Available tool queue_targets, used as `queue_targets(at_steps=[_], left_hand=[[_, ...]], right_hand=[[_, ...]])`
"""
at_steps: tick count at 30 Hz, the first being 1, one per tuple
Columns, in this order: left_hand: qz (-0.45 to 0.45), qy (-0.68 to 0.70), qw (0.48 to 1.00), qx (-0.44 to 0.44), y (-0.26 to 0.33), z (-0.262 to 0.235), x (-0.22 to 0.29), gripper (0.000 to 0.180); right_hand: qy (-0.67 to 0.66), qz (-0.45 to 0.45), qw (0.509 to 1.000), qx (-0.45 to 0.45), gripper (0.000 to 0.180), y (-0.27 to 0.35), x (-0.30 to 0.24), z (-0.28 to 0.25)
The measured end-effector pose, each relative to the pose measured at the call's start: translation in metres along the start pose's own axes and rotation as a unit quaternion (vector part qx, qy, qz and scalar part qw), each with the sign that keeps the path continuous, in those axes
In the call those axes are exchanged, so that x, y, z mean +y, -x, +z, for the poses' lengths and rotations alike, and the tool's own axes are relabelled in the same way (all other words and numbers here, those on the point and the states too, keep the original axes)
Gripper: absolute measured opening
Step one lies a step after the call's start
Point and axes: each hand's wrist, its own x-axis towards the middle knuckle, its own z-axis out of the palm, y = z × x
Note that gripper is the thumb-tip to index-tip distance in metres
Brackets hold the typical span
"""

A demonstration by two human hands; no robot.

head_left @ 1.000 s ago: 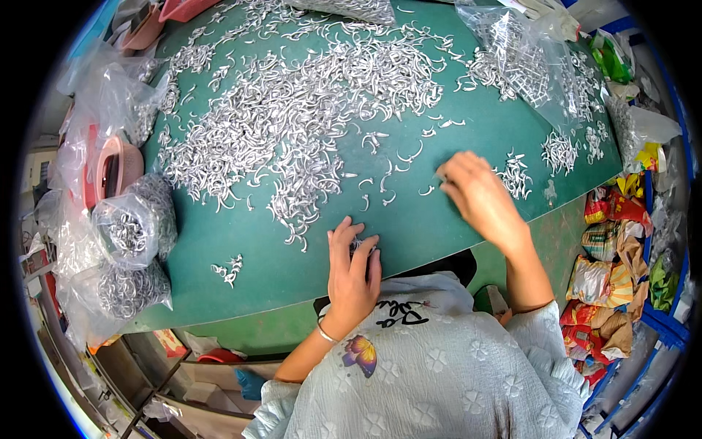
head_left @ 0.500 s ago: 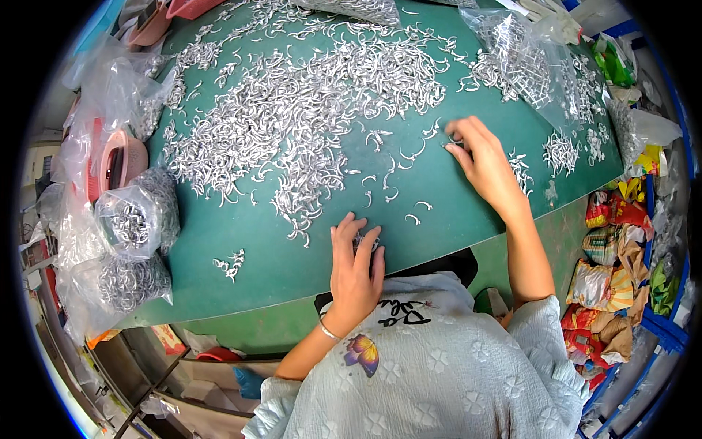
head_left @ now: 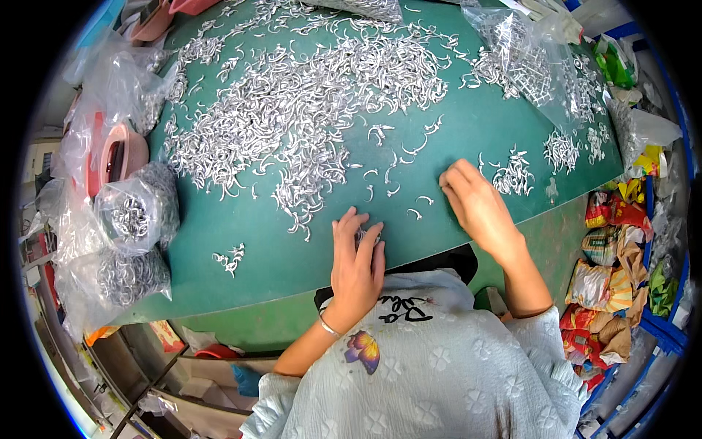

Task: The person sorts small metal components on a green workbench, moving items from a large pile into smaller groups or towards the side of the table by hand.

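Small curved silver metal pieces (head_left: 263, 117) lie in a large heap across the green table (head_left: 409, 256). Near the front edge my left hand (head_left: 355, 265) rests with its fingers bent round a few of these pieces, and a bit of silver shows between the fingers. My right hand (head_left: 479, 208) is above the table to the right, its fingers curled together; what they hold, if anything, is hidden. Between the heap and my right hand lie several loose curved pieces (head_left: 415, 214). A small pile of silver pieces (head_left: 514, 174) lies just beyond my right hand.
Clear bags of metal parts (head_left: 131, 282) stand along the left edge beside a pink basket (head_left: 133, 152). At the far right lies a plastic bag of silver parts (head_left: 528, 62). A tiny group of pieces (head_left: 230, 259) sits front left. Colourful packages (head_left: 599, 285) fill the right-hand shelf.
My right hand has drawn back toward me from the loose pieces, its fingers now curled together, uncovering the small pile at the right. My left hand has stayed in place.
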Motion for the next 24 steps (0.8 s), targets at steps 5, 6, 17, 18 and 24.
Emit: queue_targets(at_steps=[5,6,17,18,24], left_hand=[[-0.002,-0.002,1.000,0.002,0.000,0.000,0.000,0.034],[-0.002,-0.002,1.000,0.004,0.000,0.000,0.000,0.034],[0.028,-0.037,0.998,-0.046,-0.002,0.002,0.003,0.073],[0.033,-0.049,0.997,-0.047,-0.003,0.002,0.004,0.069],[0.047,-0.059,0.996,-0.041,-0.007,0.010,0.006,0.042]], right_hand=[[-0.026,0.033,0.999,-0.011,0.014,0.003,-0.011,0.005],[-0.032,0.033,0.999,-0.007,0.017,0.003,-0.017,0.008],[-0.148,-0.048,0.987,-0.032,0.024,0.008,-0.042,0.024],[-0.116,-0.064,0.991,0.010,0.020,-0.001,-0.030,0.017],[0.072,-0.038,0.985,0.150,0.026,-0.060,0.026,0.006]])
